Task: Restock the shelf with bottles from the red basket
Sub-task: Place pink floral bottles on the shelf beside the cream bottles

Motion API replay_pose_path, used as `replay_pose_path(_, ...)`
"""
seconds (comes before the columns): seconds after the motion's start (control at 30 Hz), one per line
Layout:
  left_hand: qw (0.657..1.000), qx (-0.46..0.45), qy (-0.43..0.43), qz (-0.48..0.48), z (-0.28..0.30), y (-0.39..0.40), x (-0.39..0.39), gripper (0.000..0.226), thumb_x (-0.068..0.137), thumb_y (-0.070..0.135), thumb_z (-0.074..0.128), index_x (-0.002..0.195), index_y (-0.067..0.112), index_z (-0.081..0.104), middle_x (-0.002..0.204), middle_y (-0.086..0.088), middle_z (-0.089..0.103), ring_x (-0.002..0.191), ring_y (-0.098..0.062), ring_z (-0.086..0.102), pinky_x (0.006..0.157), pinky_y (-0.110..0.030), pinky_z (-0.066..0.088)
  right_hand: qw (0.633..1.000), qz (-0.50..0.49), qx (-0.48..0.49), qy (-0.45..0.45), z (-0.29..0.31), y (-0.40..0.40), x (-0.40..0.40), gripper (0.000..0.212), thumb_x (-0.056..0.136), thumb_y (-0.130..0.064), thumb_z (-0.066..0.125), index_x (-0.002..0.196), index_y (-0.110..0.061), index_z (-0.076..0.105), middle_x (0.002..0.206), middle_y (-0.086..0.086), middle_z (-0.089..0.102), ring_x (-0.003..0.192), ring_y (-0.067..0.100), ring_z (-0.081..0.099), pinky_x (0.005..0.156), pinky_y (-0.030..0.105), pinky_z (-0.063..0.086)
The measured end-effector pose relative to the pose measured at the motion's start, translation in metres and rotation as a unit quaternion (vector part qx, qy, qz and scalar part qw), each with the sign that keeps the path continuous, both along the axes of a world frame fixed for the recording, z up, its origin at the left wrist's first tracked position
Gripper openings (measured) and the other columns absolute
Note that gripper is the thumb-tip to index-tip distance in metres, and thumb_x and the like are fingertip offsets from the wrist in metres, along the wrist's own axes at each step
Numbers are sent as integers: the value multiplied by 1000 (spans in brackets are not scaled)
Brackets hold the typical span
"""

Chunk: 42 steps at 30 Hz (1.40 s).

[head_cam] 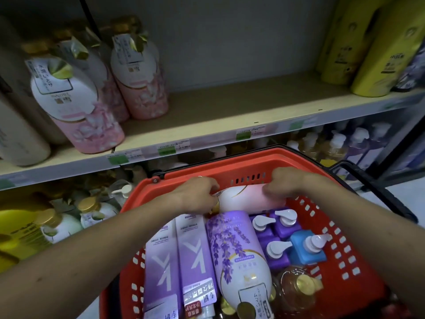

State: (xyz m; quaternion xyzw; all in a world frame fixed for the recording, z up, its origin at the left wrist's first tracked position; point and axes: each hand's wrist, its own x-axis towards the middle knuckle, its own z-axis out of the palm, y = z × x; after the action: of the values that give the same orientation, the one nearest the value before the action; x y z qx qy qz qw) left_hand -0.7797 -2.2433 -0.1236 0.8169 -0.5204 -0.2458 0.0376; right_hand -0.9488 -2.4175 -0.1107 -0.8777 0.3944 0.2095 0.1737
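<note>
The red basket (230,168) sits below the shelf, full of bottles. A pink-and-white bottle (243,199) lies sideways at its far end. My left hand (195,194) grips the bottle's capped left end, and my right hand (285,185) grips its pink right end. Nearer me lie a lavender-print bottle (234,247), two purple tubes (181,256), purple pump bottles (276,226), a blue pump bottle (305,247) and an amber bottle (296,286). The wooden shelf (230,109) has bare board between matching pink bottles (92,118) on the left and yellow bottles (358,54) on the right.
A cream bottle (16,134) stands at the shelf's far left. Price tags (172,148) line the shelf edge. The lower shelf holds gold-capped and pump bottles (89,208). The basket's black handle (377,189) sticks out to the right.
</note>
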Motion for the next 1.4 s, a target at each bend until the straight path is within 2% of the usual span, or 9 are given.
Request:
replay_pose_path(0.13,1000,21,-18,-14,-19,-17,1,29,89,17,56,116,18,67,113,-3,70,101,-27,64,88,-42,55,995,-79,46,-39,-27,-12,3,61,99,-52,53,140,-7,54,140,15,56,105,29,56,81,33,48)
replay_pose_path(0.3,996,58,-72,-20,-28,-27,-6,23,92,26,61,111,12,66,111,-10,69,95,-30,65,73,-35,51,948,-202,212,-123,-49,-25,-3,91,81,-62,75,146,-8,42,135,10,48,114,33,58,90,49,58)
replay_pose_path(0.43,991,86,-98,-19,-33,-34,-15,36,94,16,64,127,7,56,124,-16,64,107,-35,65,76,-36,49,939,-209,210,-174,-60,-29,-8,106,64,-71,83,141,-12,41,138,6,49,116,27,55,74,34,52)
replay_pose_path(0.6,989,74,-126,-27,-36,-30,-16,39,93,15,61,130,9,49,127,-18,60,113,-38,62,79,-40,46,972,-149,138,-118,-69,-23,-10,156,35,-87,82,155,-9,21,158,13,36,141,31,42,111,41,44)
replay_pose_path(0.8,991,39,-124,-16,-1,-30,-17,32,82,35,73,96,21,48,112,-8,65,88,-30,58,68,-32,41,948,-157,167,-223,-72,-26,-26,129,29,-77,91,138,-21,48,129,-3,55,113,15,56,89,30,50)
replay_pose_path(0.93,991,56,-123,7,41,-35,-17,34,73,29,83,95,12,62,77,2,61,63,-16,59,38,-18,36,920,-154,211,-294,-61,-28,-24,112,29,-81,89,124,-29,61,118,-7,63,105,13,63,86,32,56)
replay_pose_path(1.1,995,-11,-89,48,82,-27,-6,52,69,47,86,98,16,57,88,4,63,78,-15,61,54,-28,39,859,-180,352,-324,-41,-24,-20,94,44,-68,95,114,-11,69,98,7,80,94,23,77,85,45,63)
replay_pose_path(1.27,976,-182,-76,90,103,-10,8,58,53,69,88,69,18,64,59,11,61,58,-4,54,47,-25,34,804,-205,415,-374,-22,-19,-13,98,43,-68,95,116,-7,71,104,12,79,99,28,76,82,46,63)
replay_pose_path(1.4,941,-320,-26,105,110,-1,16,66,51,81,81,70,20,64,59,9,57,56,-7,49,52,-28,34,785,-204,432,-395,-7,-10,-2,100,44,-80,86,119,-16,73,110,11,78,105,28,74,84,47,62)
